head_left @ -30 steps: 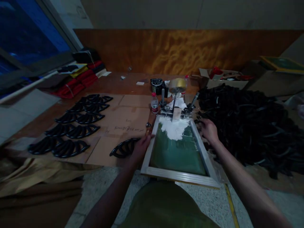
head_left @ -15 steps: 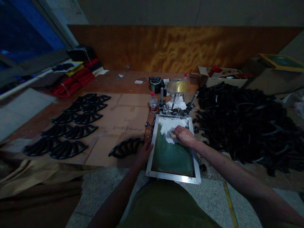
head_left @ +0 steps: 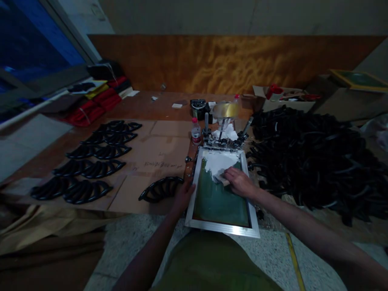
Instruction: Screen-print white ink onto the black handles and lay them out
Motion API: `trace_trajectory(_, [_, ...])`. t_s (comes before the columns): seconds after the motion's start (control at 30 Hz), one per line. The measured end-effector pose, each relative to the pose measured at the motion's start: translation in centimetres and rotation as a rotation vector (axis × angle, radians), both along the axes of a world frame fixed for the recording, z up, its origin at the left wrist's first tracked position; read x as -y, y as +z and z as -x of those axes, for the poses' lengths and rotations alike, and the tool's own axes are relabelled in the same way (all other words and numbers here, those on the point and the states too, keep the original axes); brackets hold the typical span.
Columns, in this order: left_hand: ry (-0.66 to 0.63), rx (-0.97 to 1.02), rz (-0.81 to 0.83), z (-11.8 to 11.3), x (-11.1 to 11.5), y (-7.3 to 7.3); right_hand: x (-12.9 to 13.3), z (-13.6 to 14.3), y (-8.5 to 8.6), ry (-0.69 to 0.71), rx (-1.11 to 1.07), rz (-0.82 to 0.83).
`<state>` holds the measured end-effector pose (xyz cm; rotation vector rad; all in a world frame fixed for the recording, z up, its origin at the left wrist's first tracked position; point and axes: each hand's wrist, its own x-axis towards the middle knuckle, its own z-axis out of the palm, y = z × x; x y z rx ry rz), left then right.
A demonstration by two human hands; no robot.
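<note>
A silk-screen frame (head_left: 222, 229) with a silver metal rim and green mesh lies in front of me. White ink (head_left: 218, 161) covers the upper part of the mesh. My right hand (head_left: 241, 182) is closed around a small pale scraper (head_left: 223, 177), its edge against the mesh at the ink's lower border. At the rim's left side, my left hand (head_left: 184, 194) grips the frame with the thumb by the edge; its other fingers are partly hidden. Just left of that hand, a black ribbed, fan-shaped piece (head_left: 160, 188) rests on cardboard.
Rows of similar black pieces (head_left: 87, 192) lie on the cardboard sheet (head_left: 163, 141) at left. A large heap of black parts (head_left: 315, 161) fills the right. Behind the frame stand a metal clamp (head_left: 224, 142), a red-capped bottle (head_left: 196, 132) and a black tub (head_left: 198, 108).
My right hand has drawn the scraper slightly down toward me, and white ink now spreads more evenly over the upper mesh. My left hand stays at the frame's left edge.
</note>
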<state>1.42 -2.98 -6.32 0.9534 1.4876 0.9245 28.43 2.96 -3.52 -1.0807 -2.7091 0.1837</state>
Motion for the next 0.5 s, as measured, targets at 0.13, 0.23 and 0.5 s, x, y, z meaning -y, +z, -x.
trace_trajectory(0.13, [-0.015, 0.015, 0.015, 0.3, 0.1, 1.1, -4.4, 0.6, 2.8, -0.172, -0.021, 0.057])
trace_trajectory(0.23, [-0.021, -0.008, -0.014, 0.7, -0.2, 3.1, -8.4, 1.2, 4.6, -0.395, 0.040, 0.045])
trace_trajectory(0.5, [-0.016, 0.029, -0.255, -0.2, -3.7, 10.5, -8.9, -7.6, 4.0, -0.824, -0.361, 0.006])
